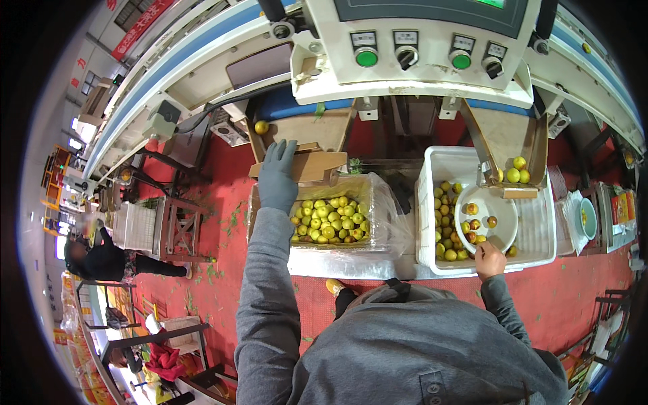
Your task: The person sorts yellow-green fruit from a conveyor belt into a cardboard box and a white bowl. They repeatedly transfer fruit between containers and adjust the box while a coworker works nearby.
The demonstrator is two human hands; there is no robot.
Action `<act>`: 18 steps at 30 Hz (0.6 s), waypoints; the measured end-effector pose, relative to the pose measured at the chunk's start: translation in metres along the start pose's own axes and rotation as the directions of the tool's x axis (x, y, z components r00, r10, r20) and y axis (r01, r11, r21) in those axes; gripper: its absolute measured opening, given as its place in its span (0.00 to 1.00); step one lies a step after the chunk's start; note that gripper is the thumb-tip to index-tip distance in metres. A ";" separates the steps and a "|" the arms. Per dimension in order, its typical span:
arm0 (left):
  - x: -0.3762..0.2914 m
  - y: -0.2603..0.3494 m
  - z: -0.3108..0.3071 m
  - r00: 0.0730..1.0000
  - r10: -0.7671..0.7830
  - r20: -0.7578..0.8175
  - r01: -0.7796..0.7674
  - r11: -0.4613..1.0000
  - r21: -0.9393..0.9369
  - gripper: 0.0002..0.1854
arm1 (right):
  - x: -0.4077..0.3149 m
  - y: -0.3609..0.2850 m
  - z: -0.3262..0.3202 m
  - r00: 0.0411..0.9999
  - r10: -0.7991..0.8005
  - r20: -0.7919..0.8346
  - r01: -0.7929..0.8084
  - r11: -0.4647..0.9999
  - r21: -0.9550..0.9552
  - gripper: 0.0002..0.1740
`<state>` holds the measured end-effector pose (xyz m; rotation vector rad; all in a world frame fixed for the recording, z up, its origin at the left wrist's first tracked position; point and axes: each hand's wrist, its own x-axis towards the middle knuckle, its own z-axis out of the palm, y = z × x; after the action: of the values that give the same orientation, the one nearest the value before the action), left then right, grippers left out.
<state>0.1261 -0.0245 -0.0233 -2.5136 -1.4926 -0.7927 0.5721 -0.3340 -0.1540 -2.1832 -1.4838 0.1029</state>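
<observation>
My left hand (278, 174), in a grey glove, lies with extended fingers against a brown board (316, 167) at the lower end of the left chute (324, 129). Under that board is a box lined with clear plastic (387, 217), full of yellow-green fruit (326, 217). My bare right hand (490, 260) grips the near rim of a white plastic bowl (498, 205). Several reddish-yellow fruits (475, 224) are in the bowl, which sits inside a white plastic crate (544, 248). More fruit (445, 212) fills the crate's left side.
The right chute (501, 131) overhangs the crate, with several fruits (513, 175) at its lip. A control panel (420, 55) with green buttons and knobs stands ahead. One fruit (261, 127) rests on the left chute. A person (109, 260) stands far left. A teal basin (587, 217) is at right.
</observation>
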 end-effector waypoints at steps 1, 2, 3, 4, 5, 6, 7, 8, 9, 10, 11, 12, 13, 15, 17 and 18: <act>0.000 -0.002 0.001 1.000 0.009 -0.018 -0.009 1.000 -0.012 0.39 | 0.001 -0.003 -0.003 1.000 -0.001 -0.002 0.001 1.000 0.010 0.05; 0.000 -0.002 0.001 1.000 0.007 -0.015 -0.007 1.000 -0.028 0.39 | 0.004 -0.008 -0.006 1.000 -0.004 -0.005 0.004 1.000 0.027 0.06; 0.000 -0.002 0.002 1.000 0.000 -0.002 0.000 0.999 -0.047 0.40 | 0.006 -0.015 -0.011 0.998 0.058 0.030 -0.059 0.998 0.027 0.06; -0.001 -0.002 0.002 1.000 -0.002 0.005 0.002 1.000 -0.014 0.41 | 0.009 -0.025 -0.015 0.996 0.092 0.022 -0.094 0.992 0.088 0.06; -0.001 -0.001 0.002 1.000 0.000 0.002 0.000 1.000 -0.028 0.41 | 0.012 -0.036 -0.020 0.993 -0.061 -0.099 0.077 0.983 0.165 0.08; -0.001 -0.001 0.002 1.000 0.003 -0.003 -0.003 0.999 -0.044 0.41 | 0.014 -0.053 -0.021 0.977 -0.138 -0.164 0.177 0.952 0.251 0.10; -0.001 0.000 0.002 1.000 0.007 -0.012 -0.008 0.998 -0.055 0.41 | 0.020 -0.069 -0.023 0.957 -0.260 -0.129 0.287 0.916 0.281 0.12; -0.001 0.001 0.001 1.000 -0.015 0.005 0.016 0.999 -0.052 0.41 | 0.031 -0.088 -0.019 0.901 -0.422 -0.099 0.433 0.868 0.243 0.14; 0.000 0.002 0.001 1.000 -0.002 0.001 0.002 0.999 -0.054 0.41 | 0.044 -0.107 -0.013 0.841 -0.539 -0.045 0.535 0.815 0.223 0.15; 0.000 0.003 0.001 1.000 0.001 -0.001 -0.001 0.999 -0.051 0.41 | 0.058 -0.125 -0.003 0.774 -0.632 0.029 0.618 0.764 0.185 0.15; 0.000 0.003 0.000 1.000 -0.001 -0.004 0.000 0.999 -0.051 0.40 | 0.074 -0.143 0.013 0.726 -0.683 0.077 0.662 0.726 0.187 0.14; 0.000 0.003 -0.001 1.000 -0.007 -0.004 0.007 0.999 -0.045 0.40 | 0.094 -0.160 0.033 0.664 -0.742 0.097 0.724 0.669 0.167 0.14; 0.000 0.003 -0.002 1.000 -0.013 -0.001 0.013 0.999 -0.042 0.40 | 0.112 -0.170 0.052 0.605 -0.740 0.295 0.761 0.646 0.059 0.14; 0.001 0.002 -0.002 1.000 -0.015 -0.001 0.015 0.999 -0.041 0.39 | 0.146 -0.186 0.104 0.566 -0.517 0.642 0.745 0.653 -0.132 0.14; 0.000 0.000 0.001 1.000 -0.013 -0.008 0.012 0.999 -0.043 0.39 | 0.183 -0.182 0.160 0.580 -0.292 0.760 0.643 0.737 -0.208 0.17; -0.001 -0.002 0.003 0.999 0.000 -0.048 -0.003 0.999 -0.052 0.38 | 0.202 -0.175 0.188 0.542 -0.215 0.813 0.569 0.805 -0.166 0.18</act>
<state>0.1253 -0.0231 -0.0263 -2.5137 -1.4734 -0.8968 0.4426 -0.0370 -0.1999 -2.1111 -2.7016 0.6996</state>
